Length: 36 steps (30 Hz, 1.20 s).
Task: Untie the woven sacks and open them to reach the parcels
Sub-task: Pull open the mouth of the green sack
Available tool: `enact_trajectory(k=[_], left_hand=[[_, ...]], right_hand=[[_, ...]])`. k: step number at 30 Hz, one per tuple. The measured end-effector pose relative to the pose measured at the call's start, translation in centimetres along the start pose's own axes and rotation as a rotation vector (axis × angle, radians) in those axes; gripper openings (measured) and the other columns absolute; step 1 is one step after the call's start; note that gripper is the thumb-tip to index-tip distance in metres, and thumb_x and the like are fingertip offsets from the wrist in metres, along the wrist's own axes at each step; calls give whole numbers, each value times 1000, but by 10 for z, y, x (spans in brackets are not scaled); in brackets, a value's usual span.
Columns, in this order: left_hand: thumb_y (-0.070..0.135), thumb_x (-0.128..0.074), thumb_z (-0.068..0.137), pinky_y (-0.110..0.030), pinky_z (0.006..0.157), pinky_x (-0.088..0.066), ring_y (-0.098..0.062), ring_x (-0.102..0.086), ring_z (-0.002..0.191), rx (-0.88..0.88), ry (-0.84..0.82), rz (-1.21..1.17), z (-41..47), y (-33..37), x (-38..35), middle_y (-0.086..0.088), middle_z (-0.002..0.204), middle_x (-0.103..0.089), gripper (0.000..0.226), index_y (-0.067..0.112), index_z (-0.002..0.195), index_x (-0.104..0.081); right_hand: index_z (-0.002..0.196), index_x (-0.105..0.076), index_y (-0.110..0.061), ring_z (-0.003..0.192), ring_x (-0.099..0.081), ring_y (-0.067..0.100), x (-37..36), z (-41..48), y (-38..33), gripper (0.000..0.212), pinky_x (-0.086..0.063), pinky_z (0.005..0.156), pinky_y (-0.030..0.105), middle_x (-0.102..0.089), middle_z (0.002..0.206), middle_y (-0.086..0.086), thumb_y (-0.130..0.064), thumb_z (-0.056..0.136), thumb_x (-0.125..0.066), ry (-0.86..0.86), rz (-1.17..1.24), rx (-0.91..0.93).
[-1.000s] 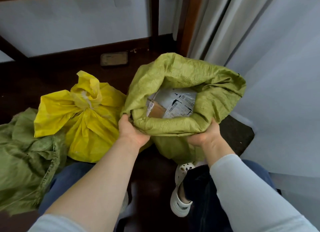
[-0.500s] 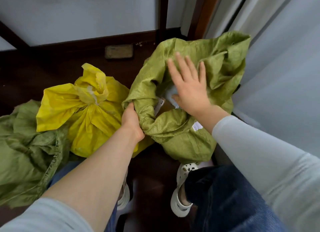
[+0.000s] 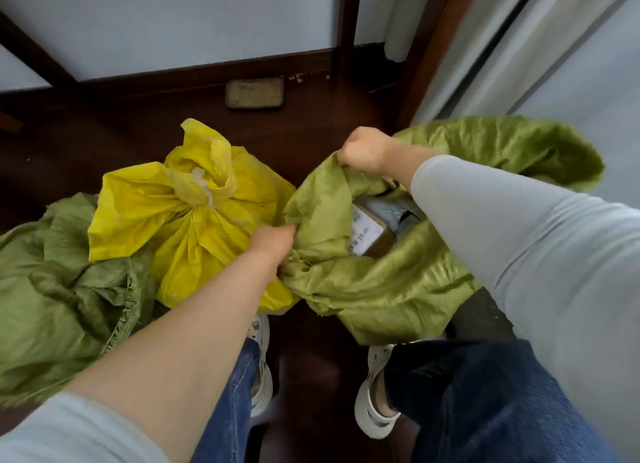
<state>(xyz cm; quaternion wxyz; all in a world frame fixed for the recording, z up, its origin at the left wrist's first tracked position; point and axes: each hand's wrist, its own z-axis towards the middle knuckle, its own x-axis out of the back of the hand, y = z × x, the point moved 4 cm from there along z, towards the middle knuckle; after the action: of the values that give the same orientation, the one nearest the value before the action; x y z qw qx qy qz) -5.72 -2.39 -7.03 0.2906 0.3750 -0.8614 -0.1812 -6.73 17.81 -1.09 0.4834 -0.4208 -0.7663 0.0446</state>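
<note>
An olive-green woven sack (image 3: pixel 381 289) stands open on the dark floor in front of my right leg. My left hand (image 3: pixel 273 244) grips its near left rim. My right hand (image 3: pixel 363 149) grips the far rim, my arm crossing over the mouth. Inside, a brown cardboard parcel with a white barcode label (image 3: pixel 369 235) and a grey wrapped parcel (image 3: pixel 391 208) show. A yellow sack (image 3: pixel 194 220) sits to the left, its neck tied shut with a pale strip. Another green sack (image 3: pixel 59 282) lies crumpled at far left.
My feet in white perforated sandals (image 3: pixel 374 414) stand close under the sacks. A flat brownish block (image 3: pixel 254 93) lies on the floor by the dark wooden skirting. White panels and a dark wooden post rise behind; pale curtain fabric (image 3: pixel 554 64) hangs at right.
My right hand, flat over the sack's mouth half a second ago, now grips the far rim. The mouth is spread wider and the brown parcel shows. The view has tilted further down.
</note>
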Motion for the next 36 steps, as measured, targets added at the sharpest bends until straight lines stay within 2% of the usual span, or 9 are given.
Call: enact_trajectory(k=[3,8,11,15,19,24,30,34,36], left_hand=[[15,-51,88,-34,104,-36,-26,-45,126,-541,322,270,-17,43,3,-9,137,-49,48,14,136,-43],[45,-65,80,-39,109,-34,-23,-31,138,-678,65,438,-18,66,-42,-8,152,-29,97,11,149,-5],[28,-52,93,-33,90,-43,-30,-53,117,-662,167,317,-5,71,-38,-12,125,-59,48,11,136,-42],[28,-55,92,-38,86,-48,-34,-61,101,-570,126,104,15,70,-31,-15,98,-66,20,11,98,-63],[40,-60,87,-39,81,-55,-25,-67,87,-390,-27,-76,19,71,-31,-6,88,-69,23,17,82,-64],[55,-60,82,-30,66,-51,-19,-62,78,-117,-83,-205,24,60,-24,-4,92,-63,44,12,94,-58],[65,-67,66,-46,83,-53,-34,-61,103,115,-159,-102,36,34,-25,-17,121,-59,92,4,131,-42],[36,-58,88,-36,105,-35,-32,-42,128,-444,196,599,32,67,-26,-14,139,-45,57,11,137,-42],[20,-53,89,-32,113,-26,-24,-35,135,-821,197,470,9,96,-33,-9,147,-38,54,15,141,-39]], right_hand=[[77,-57,-8,92,-54,23,-7,8,0,17,-40,74,28,-55,84,2,-16,88,-47,-23,-6,-11],[103,-65,-4,108,-58,22,-10,10,-8,25,-45,88,29,-62,112,5,-18,87,-52,-23,215,-4],[117,-56,-14,108,-55,21,3,-11,-1,38,-40,94,32,-59,110,4,-34,84,-55,177,387,39],[138,-41,-15,137,-33,31,9,-65,22,81,-2,114,53,-43,141,13,-47,64,-54,716,-395,390],[149,-12,-18,146,4,34,-1,-45,63,97,14,106,63,-5,157,18,-49,74,-66,436,-630,135],[109,-63,-12,109,-58,25,28,-13,66,31,-34,108,46,-65,106,7,-36,89,-59,227,-121,37],[130,-47,-5,98,-51,19,46,-10,68,82,-42,82,31,-53,115,4,-62,73,-64,-1,306,-190],[136,-42,-8,112,-53,27,42,1,60,75,-40,83,33,-51,131,8,-62,85,-48,-5,326,-269],[136,-43,-9,120,-50,29,42,7,59,71,-37,87,34,-49,136,8,-61,88,-43,22,351,-293]])
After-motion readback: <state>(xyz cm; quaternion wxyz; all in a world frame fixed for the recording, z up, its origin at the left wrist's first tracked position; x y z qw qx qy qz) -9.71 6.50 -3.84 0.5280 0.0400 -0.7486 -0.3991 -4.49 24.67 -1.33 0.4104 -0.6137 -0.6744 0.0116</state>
